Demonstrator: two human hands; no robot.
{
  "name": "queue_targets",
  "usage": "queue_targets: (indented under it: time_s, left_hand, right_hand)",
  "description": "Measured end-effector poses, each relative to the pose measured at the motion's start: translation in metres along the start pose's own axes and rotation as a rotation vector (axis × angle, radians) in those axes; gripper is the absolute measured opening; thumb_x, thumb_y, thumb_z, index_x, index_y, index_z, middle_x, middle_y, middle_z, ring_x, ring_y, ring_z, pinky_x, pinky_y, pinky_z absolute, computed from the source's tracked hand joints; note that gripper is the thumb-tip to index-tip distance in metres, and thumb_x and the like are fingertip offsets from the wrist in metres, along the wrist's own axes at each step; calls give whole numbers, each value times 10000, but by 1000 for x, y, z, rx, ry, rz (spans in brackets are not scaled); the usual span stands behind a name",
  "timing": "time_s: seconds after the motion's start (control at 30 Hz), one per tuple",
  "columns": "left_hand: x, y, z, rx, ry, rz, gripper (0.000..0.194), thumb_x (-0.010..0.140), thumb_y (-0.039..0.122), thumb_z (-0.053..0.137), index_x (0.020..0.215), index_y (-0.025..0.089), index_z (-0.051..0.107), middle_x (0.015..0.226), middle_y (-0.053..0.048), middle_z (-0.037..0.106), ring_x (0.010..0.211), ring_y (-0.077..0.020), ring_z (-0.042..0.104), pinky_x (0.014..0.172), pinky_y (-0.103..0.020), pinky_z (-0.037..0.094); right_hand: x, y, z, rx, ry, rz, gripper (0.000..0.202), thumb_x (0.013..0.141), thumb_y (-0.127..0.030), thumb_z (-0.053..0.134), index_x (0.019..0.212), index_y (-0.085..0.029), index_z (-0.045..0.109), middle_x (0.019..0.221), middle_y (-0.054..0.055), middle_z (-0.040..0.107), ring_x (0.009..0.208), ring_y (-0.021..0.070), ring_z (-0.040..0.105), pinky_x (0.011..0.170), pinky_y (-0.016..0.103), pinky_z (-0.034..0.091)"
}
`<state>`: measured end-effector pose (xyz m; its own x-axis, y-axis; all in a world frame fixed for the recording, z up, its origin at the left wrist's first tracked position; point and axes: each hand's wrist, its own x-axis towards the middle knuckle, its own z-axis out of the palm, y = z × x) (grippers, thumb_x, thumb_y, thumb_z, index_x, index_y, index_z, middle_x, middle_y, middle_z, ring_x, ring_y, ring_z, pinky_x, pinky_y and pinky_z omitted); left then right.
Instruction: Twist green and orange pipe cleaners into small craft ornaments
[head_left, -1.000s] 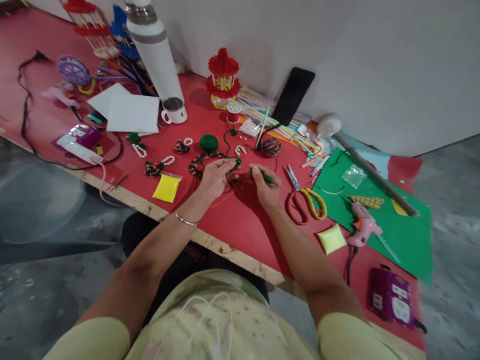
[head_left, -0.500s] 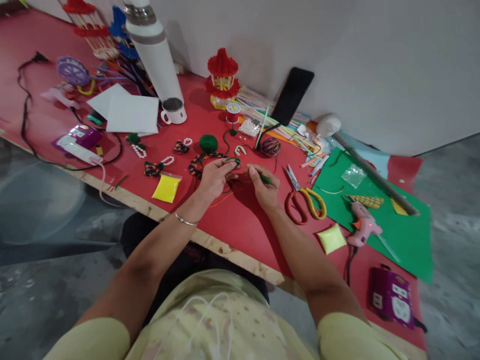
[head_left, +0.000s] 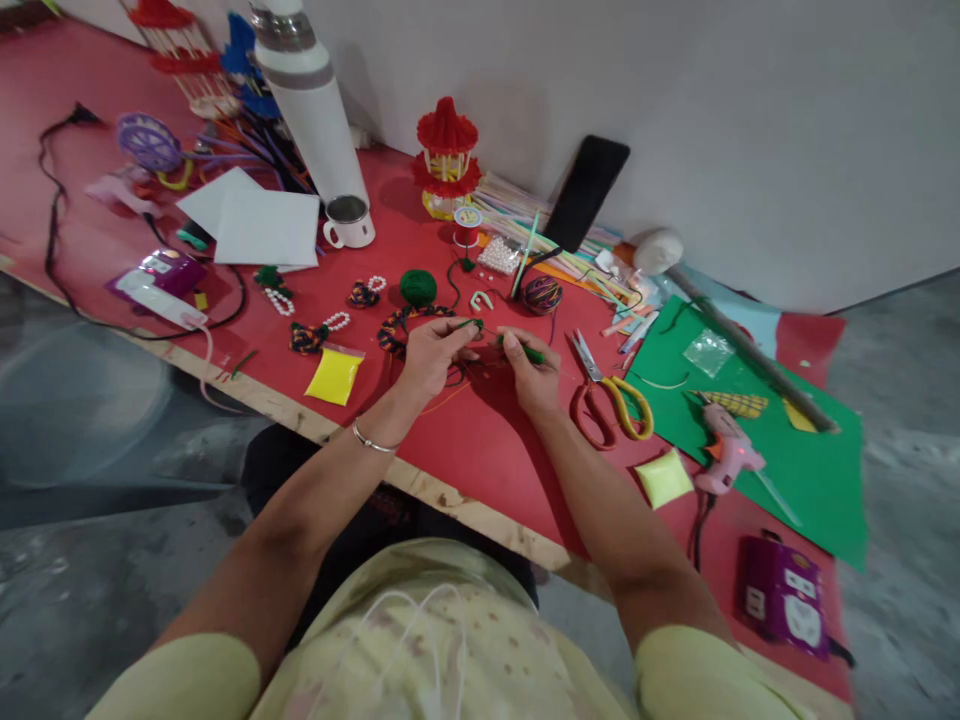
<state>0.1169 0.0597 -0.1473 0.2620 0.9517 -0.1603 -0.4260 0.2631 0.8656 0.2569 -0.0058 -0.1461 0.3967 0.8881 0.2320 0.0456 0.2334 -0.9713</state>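
My left hand (head_left: 435,355) pinches a small piece of green yarn work (head_left: 474,325) between thumb and fingers. In my right hand (head_left: 532,368) is a green-handled hook (head_left: 533,354), its thin tip pointing toward the left hand. The two hands are close together but apart above the red table. A dark multicoloured braided ring (head_left: 391,333) lies just left of my left hand, and a green yarn ball (head_left: 418,288) sits behind it. Behind my right hand rests a multicoloured yarn ball (head_left: 541,294). Dark and orange strands hang below the hands.
Scissors (head_left: 602,390) lie right of my right hand, with a pink glue gun (head_left: 726,450) farther right on green sheet. A yellow packet (head_left: 335,375) is at the left. Behind stand a white mug (head_left: 349,222), a tall flask (head_left: 311,120) and a leaning phone (head_left: 586,193).
My right hand and the hook have shifted very slightly relative to my left hand. The green piece in my left fingers has turned a little. Both hands keep their hold.
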Motion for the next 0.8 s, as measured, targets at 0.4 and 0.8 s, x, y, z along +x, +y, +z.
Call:
queue_targets:
  time_s: [0.4,0.8]
  left_hand:
    - [-2,7,-1,2,-42,-23,344,732,367,790,1016,177,752,986,-50,750,625,-101,649,464,-190,519]
    - [-4,10,-2,-47,-175,-161,345,672,208,813,1004,166,730,764,-3,707,624,-119,672,448,-187,483]
  right_hand:
    - [1,3,0,63,-4,63,308,829,-491,730,973,-225,788,864,31,777,783,166,718,764,314,598]
    - [8,12,-3,363,32,223,292,772,-466,787,892,-202,755,704,2,726,603,124,674,572,243,554]
